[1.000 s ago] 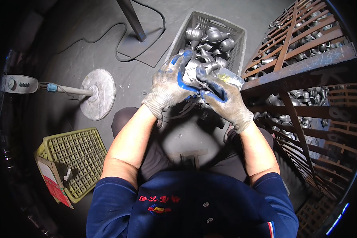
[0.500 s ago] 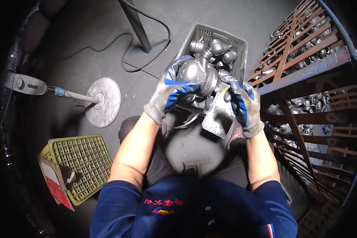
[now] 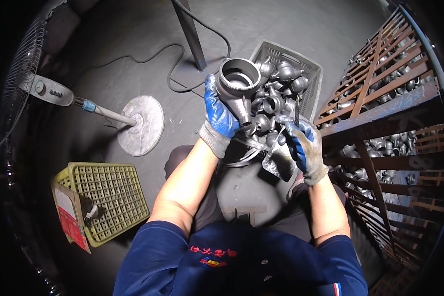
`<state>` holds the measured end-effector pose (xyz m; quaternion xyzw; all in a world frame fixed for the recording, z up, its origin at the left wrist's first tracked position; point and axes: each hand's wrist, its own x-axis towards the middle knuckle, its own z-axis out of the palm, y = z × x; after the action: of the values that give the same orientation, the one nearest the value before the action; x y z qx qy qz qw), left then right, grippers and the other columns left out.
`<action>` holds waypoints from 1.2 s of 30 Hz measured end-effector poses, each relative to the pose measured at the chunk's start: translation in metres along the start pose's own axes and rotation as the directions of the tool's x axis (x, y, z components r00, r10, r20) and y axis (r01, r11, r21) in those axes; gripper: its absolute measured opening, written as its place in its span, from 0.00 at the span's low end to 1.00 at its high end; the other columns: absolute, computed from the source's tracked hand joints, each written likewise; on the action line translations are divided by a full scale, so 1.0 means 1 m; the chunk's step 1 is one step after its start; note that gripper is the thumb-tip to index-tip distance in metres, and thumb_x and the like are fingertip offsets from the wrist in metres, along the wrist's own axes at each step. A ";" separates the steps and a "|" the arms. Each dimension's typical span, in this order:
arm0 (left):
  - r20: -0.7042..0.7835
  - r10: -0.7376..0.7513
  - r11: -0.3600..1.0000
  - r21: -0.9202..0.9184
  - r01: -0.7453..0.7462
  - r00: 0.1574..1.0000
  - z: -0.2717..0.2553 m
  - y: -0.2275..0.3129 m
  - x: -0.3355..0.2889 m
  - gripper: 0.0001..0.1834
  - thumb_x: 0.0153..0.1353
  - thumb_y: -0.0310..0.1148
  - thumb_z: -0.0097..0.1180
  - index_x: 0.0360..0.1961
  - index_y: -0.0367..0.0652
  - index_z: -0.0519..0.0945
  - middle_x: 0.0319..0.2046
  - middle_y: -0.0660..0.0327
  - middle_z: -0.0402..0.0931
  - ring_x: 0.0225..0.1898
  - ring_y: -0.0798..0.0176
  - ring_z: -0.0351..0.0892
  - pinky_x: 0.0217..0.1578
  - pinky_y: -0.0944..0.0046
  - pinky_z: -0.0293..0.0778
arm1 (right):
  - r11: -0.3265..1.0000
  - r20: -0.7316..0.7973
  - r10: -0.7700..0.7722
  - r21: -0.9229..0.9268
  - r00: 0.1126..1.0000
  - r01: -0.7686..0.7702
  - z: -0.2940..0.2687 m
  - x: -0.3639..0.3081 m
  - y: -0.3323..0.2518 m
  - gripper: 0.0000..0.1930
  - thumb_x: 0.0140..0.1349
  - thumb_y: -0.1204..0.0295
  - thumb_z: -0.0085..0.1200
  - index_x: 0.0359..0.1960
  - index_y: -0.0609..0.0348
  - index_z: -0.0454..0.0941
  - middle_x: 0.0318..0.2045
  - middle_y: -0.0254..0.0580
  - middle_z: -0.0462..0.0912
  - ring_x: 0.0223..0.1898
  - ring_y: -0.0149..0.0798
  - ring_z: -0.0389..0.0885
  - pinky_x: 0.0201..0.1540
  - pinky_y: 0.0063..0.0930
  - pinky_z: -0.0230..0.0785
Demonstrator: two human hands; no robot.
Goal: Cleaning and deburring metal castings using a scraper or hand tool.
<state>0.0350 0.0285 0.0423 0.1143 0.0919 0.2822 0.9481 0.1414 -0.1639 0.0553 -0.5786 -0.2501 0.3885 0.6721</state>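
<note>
My left hand (image 3: 219, 117), in a blue-coated grey work glove, is closed around a large grey metal pipe fitting (image 3: 226, 93). The fitting's wide round mouth faces up, and its narrower end tapers down beside my fingers. Gloved alike, my right hand (image 3: 305, 145) grips a slim dark rod-like tool (image 3: 296, 109) that points upward; its exact kind is unclear. Beyond both hands, a grey plastic crate (image 3: 313, 96) holds several similar metal fittings (image 3: 272, 104). A flat, shiny metal piece (image 3: 277, 166) lies below the crate's near end, partly behind my right hand.
At the right, rusty slatted metal bins (image 3: 375, 161) full of fittings stand close to my right arm. A yellow-green plastic crate (image 3: 117, 202) is at lower left. A standing fan's round base (image 3: 150, 126), a metal post (image 3: 190, 37) and a loose cable (image 3: 175, 64) occupy the far left.
My left hand has turned the fitting, so its open mouth now faces up instead of its rounded side. The tool in my right hand now points upward, away from the fitting. The view has shifted slightly.
</note>
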 end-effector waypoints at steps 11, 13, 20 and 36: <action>0.033 -0.028 0.965 -0.259 0.035 0.999 0.005 -0.010 -0.004 0.43 0.58 0.64 0.38 0.61 0.37 0.59 0.52 0.40 0.66 0.50 0.43 0.72 0.48 0.50 0.77 | 0.988 0.055 0.146 0.043 0.988 -0.148 0.002 -0.002 0.011 0.11 0.59 0.73 0.55 0.40 0.68 0.78 0.31 0.32 0.79 0.32 0.23 0.72 0.36 0.17 0.65; 0.040 -0.074 0.963 -0.258 0.082 0.996 -0.002 -0.011 -0.002 0.43 0.58 0.64 0.37 0.61 0.38 0.59 0.52 0.40 0.66 0.50 0.43 0.72 0.48 0.49 0.76 | 0.995 0.044 0.054 -0.092 0.998 -0.050 0.005 0.000 0.010 0.12 0.59 0.73 0.56 0.42 0.67 0.78 0.32 0.32 0.79 0.32 0.23 0.73 0.36 0.17 0.66; 0.207 -0.127 0.948 -0.262 0.180 0.970 0.017 -0.022 -0.004 0.40 0.60 0.63 0.39 0.60 0.39 0.61 0.54 0.46 0.65 0.55 0.47 0.67 0.56 0.44 0.65 | 0.987 0.006 0.052 0.152 0.999 -0.052 0.024 0.002 -0.005 0.20 0.58 0.77 0.57 0.54 0.65 0.71 0.40 0.35 0.78 0.38 0.25 0.75 0.44 0.18 0.68; 0.011 0.064 0.990 0.129 -0.065 0.998 0.021 -0.021 0.003 0.21 0.63 0.47 0.48 0.49 0.43 0.72 0.50 0.51 0.72 0.55 0.50 0.69 0.59 0.47 0.63 | 0.851 0.043 0.208 0.484 0.977 -0.202 0.004 0.009 -0.005 0.07 0.64 0.73 0.48 0.42 0.59 0.72 0.18 0.25 0.67 0.14 0.17 0.60 0.13 0.10 0.50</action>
<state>0.0532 0.0095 0.0565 0.1792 0.1028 0.3057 0.9295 0.1449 -0.1541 0.0600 -0.4168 -0.0778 0.5048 0.7520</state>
